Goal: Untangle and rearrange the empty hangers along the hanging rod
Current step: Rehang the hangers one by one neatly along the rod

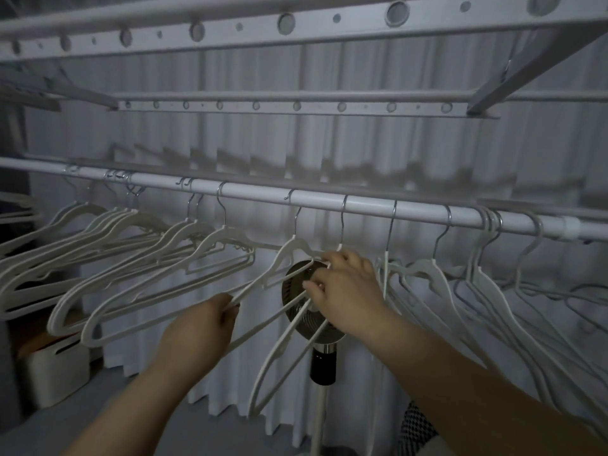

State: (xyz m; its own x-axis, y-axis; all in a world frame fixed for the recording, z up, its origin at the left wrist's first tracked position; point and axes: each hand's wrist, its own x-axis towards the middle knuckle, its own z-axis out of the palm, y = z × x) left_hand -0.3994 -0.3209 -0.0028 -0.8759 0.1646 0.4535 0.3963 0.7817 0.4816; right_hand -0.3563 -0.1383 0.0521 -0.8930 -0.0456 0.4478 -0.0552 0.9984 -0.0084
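Observation:
A white hanging rod (256,194) runs across the view from left to right, sloping down. Several pale empty hangers hang from it by metal hooks: a bunched group at the left (108,232) and another at the right (487,278). In the middle, one hanger (289,248) hangs with its arm slanting down to the left. My left hand (200,324) pinches that arm near its lower part. My right hand (345,287) grips the shoulder of the neighbouring hanger, whose lower loop (276,366) hangs below. The hand hides how those two hangers cross.
A standing fan (296,291) on a pole stands behind the middle hangers. White curtains (362,166) hang behind the rod. A perforated drying rack (296,21) spans overhead. A white storage box (56,366) sits on the floor at the lower left.

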